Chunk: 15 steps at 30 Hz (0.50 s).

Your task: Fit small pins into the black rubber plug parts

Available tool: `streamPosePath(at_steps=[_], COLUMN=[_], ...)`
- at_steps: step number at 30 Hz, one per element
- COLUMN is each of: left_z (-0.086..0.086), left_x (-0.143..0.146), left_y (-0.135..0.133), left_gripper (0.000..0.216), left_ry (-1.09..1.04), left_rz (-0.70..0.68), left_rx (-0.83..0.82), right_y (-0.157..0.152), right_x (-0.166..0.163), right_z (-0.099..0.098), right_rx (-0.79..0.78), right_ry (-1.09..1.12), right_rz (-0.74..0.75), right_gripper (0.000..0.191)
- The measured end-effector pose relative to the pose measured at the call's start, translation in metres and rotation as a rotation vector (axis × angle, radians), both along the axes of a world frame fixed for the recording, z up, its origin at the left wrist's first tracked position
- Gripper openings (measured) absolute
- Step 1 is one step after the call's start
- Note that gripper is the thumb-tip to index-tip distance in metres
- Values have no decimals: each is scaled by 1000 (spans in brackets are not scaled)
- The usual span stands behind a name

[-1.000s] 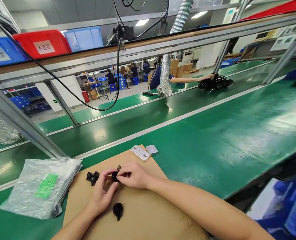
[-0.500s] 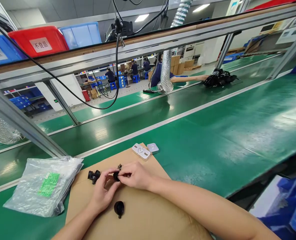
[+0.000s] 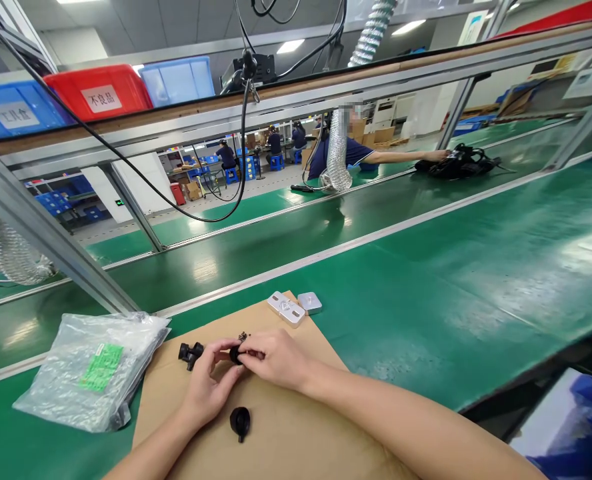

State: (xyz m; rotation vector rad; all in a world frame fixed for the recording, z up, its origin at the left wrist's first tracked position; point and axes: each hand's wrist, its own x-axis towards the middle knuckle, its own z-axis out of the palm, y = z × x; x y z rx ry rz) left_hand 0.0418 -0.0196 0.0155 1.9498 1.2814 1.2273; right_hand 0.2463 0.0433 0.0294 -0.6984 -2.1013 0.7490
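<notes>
Between my two hands is a small round black part [image 3: 235,355], partly covered by fingers. My left hand [image 3: 211,383] grips it from the left with thumb and fingers. The fingertips of my right hand [image 3: 275,359] pinch at its right side; anything small inside that pinch is hidden. Just beyond the fingers lies a little pile of tiny screws [image 3: 243,337]. A second black part, round with a short stem [image 3: 241,423], rests on the brown cardboard [image 3: 296,440] nearer to me. Left of my hands sits a black branched fitting [image 3: 190,353].
Two silvery metal blocks [image 3: 286,309] lie at the cardboard's far corner. Clear plastic bags with a green label [image 3: 91,380] are on the left. Beyond runs a green conveyor [image 3: 256,233], where a co-worker's hand [image 3: 433,156] touches a black bundle [image 3: 461,163]. A metal post [image 3: 51,227] stands at left.
The view has shifted slightly, so everything sits a little lower and further right. My hands keep nearly the same hold on the black part. The co-worker's arm reaches further onto the bundle.
</notes>
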Motion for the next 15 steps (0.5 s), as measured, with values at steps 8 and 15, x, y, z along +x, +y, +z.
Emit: streamPosePath(at_steps=[8, 15], left_z=[5, 4], left_x=[4, 2], left_y=[-2, 1], left_gripper=[34, 38], left_ry=[-197, -185], left_rz=[-76, 47], left_rx=[-52, -98], right_y=[4, 7], right_x=[-1, -3], right_z=[3, -1], right_rx=[-560, -600], right_ry=[63, 94], right_rz=[158, 45], right_gripper=[23, 21])
